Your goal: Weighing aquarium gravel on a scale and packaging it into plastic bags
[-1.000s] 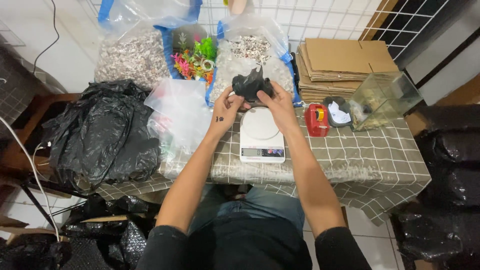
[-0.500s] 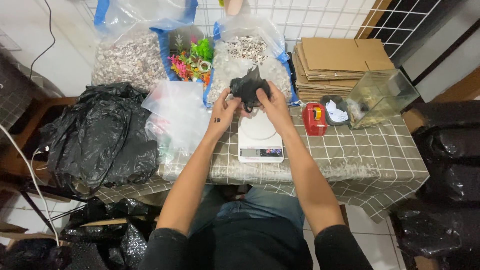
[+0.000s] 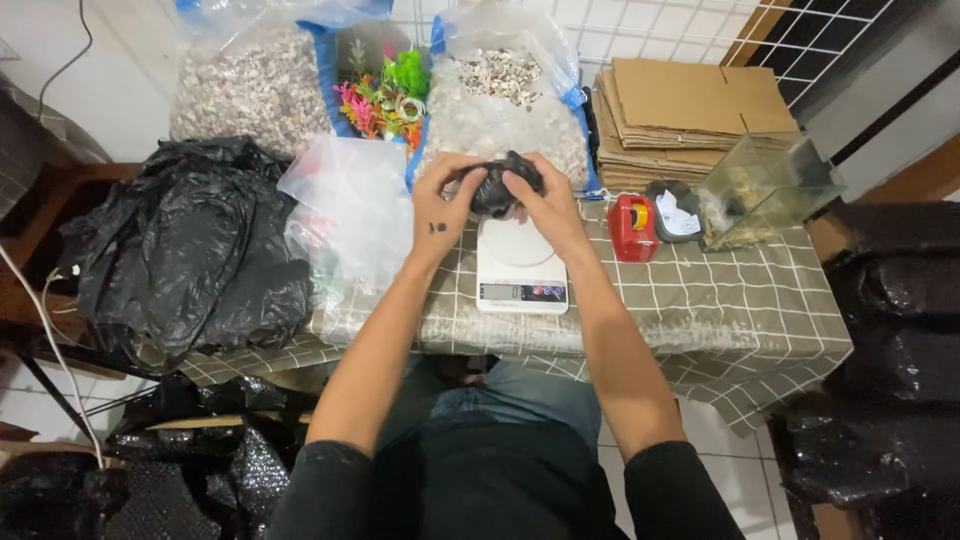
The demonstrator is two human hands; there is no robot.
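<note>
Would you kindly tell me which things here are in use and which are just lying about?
In use: left hand, right hand, small black bag, white scale.
Lying about: red tape dispenser, cardboard stack, glass tank, big black bag.

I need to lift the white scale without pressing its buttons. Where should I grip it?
Probably by the scale's two long side edges, coming from above: it lies flat, the display and buttons sit at the near end, and both hands hold a black bundle over the far end.
</note>
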